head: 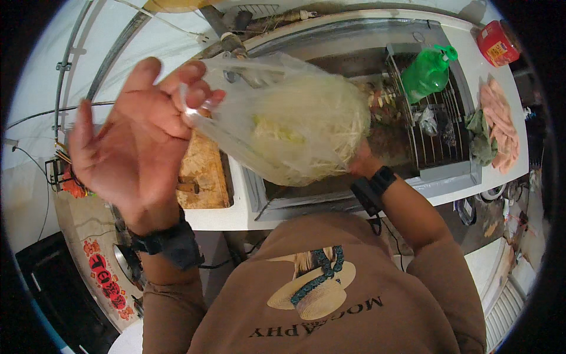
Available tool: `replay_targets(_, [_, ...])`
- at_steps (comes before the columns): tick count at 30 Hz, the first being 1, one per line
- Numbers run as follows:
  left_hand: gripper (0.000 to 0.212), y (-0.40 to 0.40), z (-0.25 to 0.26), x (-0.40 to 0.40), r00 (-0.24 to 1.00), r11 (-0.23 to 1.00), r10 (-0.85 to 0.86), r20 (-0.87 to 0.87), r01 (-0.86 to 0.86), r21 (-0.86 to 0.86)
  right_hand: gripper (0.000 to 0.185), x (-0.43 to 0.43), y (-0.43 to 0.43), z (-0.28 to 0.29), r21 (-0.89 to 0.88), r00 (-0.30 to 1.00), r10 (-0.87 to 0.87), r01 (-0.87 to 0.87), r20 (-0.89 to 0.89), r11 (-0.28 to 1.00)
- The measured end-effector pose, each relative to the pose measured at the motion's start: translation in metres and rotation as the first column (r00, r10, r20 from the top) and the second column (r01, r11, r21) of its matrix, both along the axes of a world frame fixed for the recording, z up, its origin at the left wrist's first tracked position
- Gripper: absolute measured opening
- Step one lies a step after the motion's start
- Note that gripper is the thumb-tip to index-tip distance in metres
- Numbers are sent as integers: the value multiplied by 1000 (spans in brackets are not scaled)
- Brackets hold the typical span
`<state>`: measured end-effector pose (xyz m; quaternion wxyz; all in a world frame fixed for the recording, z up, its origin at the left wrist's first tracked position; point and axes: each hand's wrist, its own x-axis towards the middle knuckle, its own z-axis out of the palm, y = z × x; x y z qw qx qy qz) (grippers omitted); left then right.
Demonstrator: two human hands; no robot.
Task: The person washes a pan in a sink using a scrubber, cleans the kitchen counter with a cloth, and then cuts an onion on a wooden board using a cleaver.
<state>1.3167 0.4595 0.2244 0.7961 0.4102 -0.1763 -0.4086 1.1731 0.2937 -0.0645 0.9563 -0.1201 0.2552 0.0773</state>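
Observation:
My left hand is raised with the palm showing. Its curled fingers hook the twisted handle of a translucent plastic bag, while the thumb stands apart. Through the film shows a bulky pale yellow-green mass, which looks like a leafy or shredded vegetable; the exact kind is unclear. My right hand holds the bag's rounded end from below, and most of its fingers are hidden behind it. The bag hangs over a sink with a grey metal rim.
A green pump bottle stands on a metal rack in the sink. Pink cloth and green cloth lie on the right counter, with a red-labelled container behind. To the left is a wooden cutting board with a knife's handle.

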Motion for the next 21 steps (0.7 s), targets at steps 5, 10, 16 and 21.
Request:
replay_targets(5, [64, -3, -9, -8, 1000, 999, 4, 30, -5, 42, 62, -12, 0, -6, -43, 992, 25, -20, 121, 999])
replay_targets(10, [51, -7, -5, -16, 992, 986, -57, 115, 38, 162, 62, -2, -1, -21, 122, 1000, 4, -7, 26, 992])
replay_targets(16, [52, -12, -11, -22, 996, 992, -27, 89, 16, 124, 61, 3, 2, -33, 168, 1000, 8, -5, -13, 986])
replay_targets(21, [52, -11, 1, -25, 992, 993, 14, 125, -29, 119, 61, 4, 0, -35, 163, 999, 6, 2, -46, 987])
